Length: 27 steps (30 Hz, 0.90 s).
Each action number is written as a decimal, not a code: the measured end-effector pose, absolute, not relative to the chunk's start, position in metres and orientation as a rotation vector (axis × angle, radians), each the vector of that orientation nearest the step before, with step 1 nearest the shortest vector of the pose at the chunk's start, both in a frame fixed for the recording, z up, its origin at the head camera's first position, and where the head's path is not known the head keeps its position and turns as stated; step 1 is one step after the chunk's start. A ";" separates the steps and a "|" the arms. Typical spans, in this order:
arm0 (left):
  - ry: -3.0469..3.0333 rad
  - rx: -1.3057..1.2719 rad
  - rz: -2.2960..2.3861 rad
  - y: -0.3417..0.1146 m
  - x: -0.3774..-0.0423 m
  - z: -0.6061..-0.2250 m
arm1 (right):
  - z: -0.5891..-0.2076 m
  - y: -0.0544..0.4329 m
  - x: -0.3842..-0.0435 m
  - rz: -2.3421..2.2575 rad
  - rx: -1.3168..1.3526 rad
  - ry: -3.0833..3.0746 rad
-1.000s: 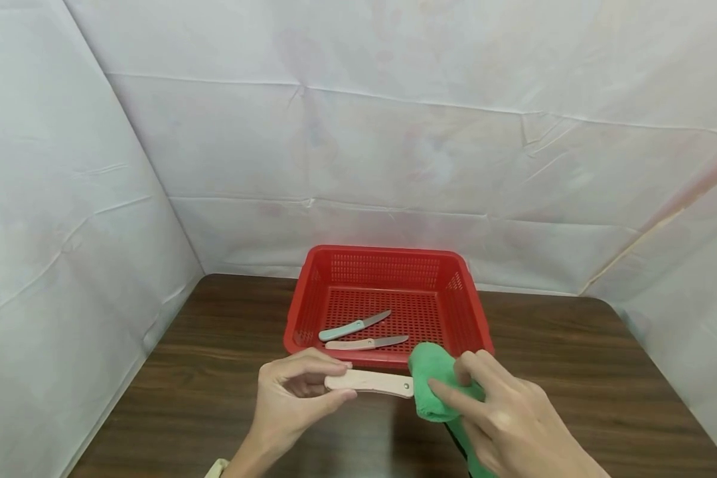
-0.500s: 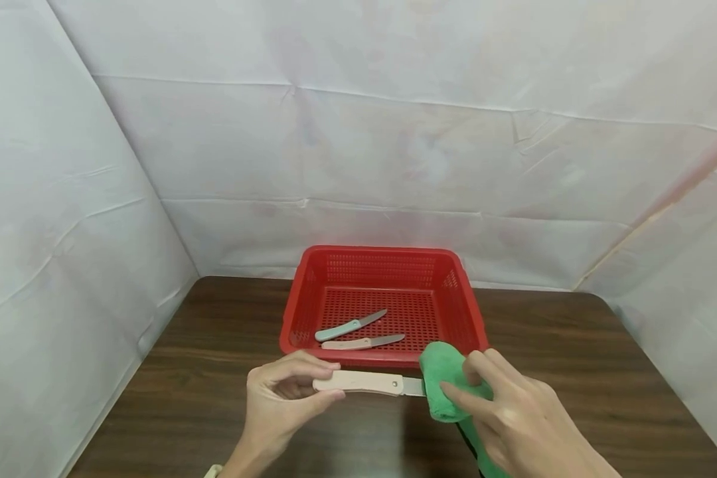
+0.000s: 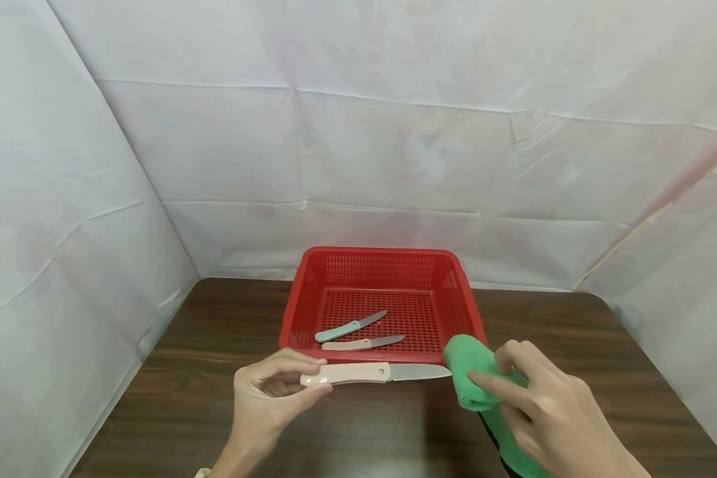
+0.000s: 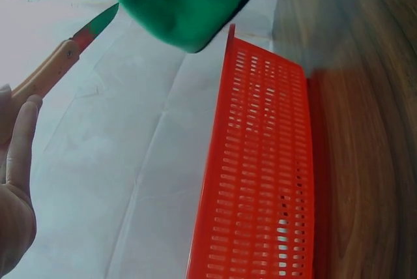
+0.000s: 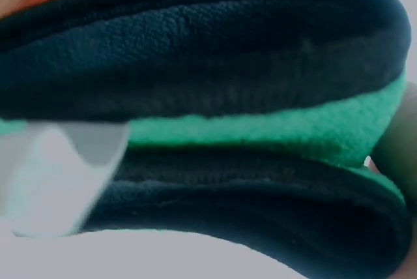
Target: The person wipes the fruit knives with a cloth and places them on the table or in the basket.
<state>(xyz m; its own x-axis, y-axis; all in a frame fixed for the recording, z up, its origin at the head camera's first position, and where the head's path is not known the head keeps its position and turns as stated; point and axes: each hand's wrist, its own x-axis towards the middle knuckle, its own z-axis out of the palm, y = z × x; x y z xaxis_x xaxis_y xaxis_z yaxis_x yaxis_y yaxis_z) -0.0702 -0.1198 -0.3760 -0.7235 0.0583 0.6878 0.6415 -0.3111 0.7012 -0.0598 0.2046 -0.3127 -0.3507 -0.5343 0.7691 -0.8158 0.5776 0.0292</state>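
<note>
Since half a second ago, a pull of the cloth (image 3: pixel 467 366) and right hand (image 3: pixel 552 401) to the right, and a small shift of the left hand (image 3: pixel 265 401) and knife (image 3: pixel 373 372) to the left. With that, a blade (image 3: pixel 419 372) now bare along its length, up to the cloth's edge. Cannot tell for certain about contact at the tip.

Pinching the butt of the pale handle between left thumb and fingers, thumb below, fingers above. Gripping the cloth with bent right fingers, one digit across its near side. In mid-air over the table (image 3: pixel 550 338), nearly level, tip to the right: the knife, just this side of the basket's near rim. Dark edging and folds along the cloth in the right wrist view.

On the floor of the red basket (image 3: pixel 382 251), near its front left: a blue knife (image 3: pixel 340 330) and a pink knife (image 3: pixel 348 344), just beside each other, both unfolded, blades to the right. Behind and to either side, a creased white sheet (image 3: pixel 388 153).
</note>
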 end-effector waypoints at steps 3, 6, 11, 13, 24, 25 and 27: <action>-1.557 -0.894 -2.087 -0.120 -0.070 -0.377 | -0.305 0.203 -0.060 0.473 1.057 -2.009; -1.579 -0.894 -2.086 -0.120 -0.069 -0.379 | -0.298 0.199 -0.060 0.468 1.036 -2.013; -1.609 -0.891 -2.081 -0.118 -0.068 -0.380 | -0.295 0.187 -0.060 0.489 1.067 -2.034; -1.599 -0.905 -2.082 -0.117 -0.069 -0.380 | -0.296 0.180 -0.060 0.502 1.104 -2.027; -1.559 -0.904 -2.128 -0.112 -0.069 -0.380 | -0.308 0.157 -0.061 0.476 1.186 -2.041; -1.547 -0.904 -2.134 -0.112 -0.069 -0.380 | -0.309 0.157 -0.060 0.470 1.184 -2.051; -1.531 -0.903 -2.141 -0.113 -0.069 -0.380 | -0.310 0.157 -0.059 0.472 1.183 -2.090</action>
<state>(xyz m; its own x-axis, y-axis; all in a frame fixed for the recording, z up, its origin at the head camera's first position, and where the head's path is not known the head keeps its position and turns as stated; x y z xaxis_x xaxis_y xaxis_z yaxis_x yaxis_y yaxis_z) -0.0686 -0.1127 -0.3800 -0.7324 0.0758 0.6766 0.6158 -0.3502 0.7058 -0.0594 0.1574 -0.3102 -0.3552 -0.6064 0.7114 -0.8534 0.5210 0.0179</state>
